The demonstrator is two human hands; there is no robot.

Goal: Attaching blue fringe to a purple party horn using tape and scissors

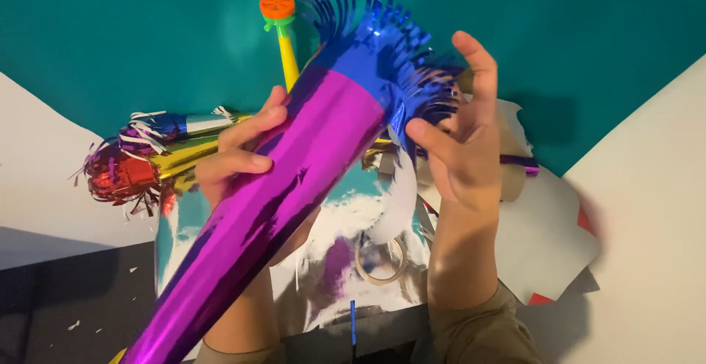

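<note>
I see the left hand (239,154) wrapped around the purple foil cone (272,209) at frame centre; right hand (460,140), fingers spread wide, touches its blue fringe (390,55) at upper centre.

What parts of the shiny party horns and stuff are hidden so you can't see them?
All in the head view:
- Purple cone: its narrow end is cut off by the bottom edge.
- Left hand: palm hidden behind the cone.
- Tape roll: partly covered by a white strip and the right hand's forearm.
- Yellow horn: lower part hidden behind the cone.
- Silver foil sheet: middle covered by the cone and arms.
</note>
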